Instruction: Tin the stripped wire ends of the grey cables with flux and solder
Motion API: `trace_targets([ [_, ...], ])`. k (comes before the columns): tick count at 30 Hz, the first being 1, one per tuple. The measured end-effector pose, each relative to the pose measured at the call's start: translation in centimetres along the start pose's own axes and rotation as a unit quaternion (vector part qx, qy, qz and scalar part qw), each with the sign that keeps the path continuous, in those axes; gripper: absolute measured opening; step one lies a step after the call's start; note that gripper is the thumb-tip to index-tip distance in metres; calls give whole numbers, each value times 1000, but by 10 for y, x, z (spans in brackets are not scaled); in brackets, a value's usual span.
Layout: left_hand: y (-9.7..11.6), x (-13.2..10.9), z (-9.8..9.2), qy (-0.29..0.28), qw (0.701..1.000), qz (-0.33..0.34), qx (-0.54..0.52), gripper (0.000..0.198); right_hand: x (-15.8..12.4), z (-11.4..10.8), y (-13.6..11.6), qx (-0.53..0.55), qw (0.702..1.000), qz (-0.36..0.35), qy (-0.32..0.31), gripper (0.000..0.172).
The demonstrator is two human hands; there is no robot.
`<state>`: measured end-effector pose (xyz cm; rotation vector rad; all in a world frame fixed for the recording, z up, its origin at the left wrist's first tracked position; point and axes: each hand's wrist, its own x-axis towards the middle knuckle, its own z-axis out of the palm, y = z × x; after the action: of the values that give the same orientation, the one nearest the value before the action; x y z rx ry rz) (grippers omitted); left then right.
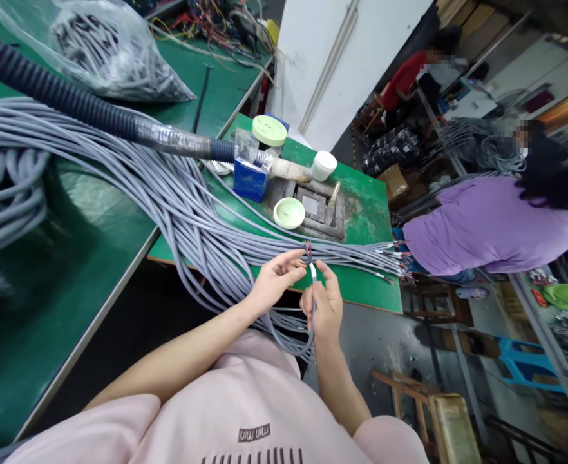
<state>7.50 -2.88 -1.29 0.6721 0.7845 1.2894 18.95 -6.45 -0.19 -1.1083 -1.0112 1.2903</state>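
Observation:
My right hand (327,309) is closed around a grey cable (314,322), its end pointing away from me. A white band (313,270) wraps the cable near that end, and thin red and dark wires (308,250) fan out past it. Beside the wires is my left hand (280,277), fingers stretched and thumb apart from the forefinger; whether a fingertip touches a wire is hard to see. Behind both hands, a long bundle of grey cables (245,240) runs across the green table, its stripped ends (402,261) gathered at the right edge.
A solder pot (313,205) stands beyond the cables, with a pale green dish (288,213), a white jar (324,165) and a blue box (250,179) around it. A dark corrugated hose (71,96) crosses the left. A person in purple (487,225) sits at right.

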Motion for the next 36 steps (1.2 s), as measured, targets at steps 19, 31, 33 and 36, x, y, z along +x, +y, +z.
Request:
trace_targets([
  [19, 0, -17, 14, -179, 973, -141, -41, 39, 21, -19, -46, -274, 955, -87, -65, 16],
  [31, 3, -21, 12, -229, 956, -182, -20, 42, 20, -16, -32, -162, 986, -23, 5, 23],
  [33, 5, -21, 13, -243, 957, -157, 12, 41, 20, -17, -29, -130, 991, -19, 26, 23],
  [36, 8, -21, 14, -261, 957, -116, 57, 40, 21, -16, -28, -87, 994, -24, 57, 25],
])
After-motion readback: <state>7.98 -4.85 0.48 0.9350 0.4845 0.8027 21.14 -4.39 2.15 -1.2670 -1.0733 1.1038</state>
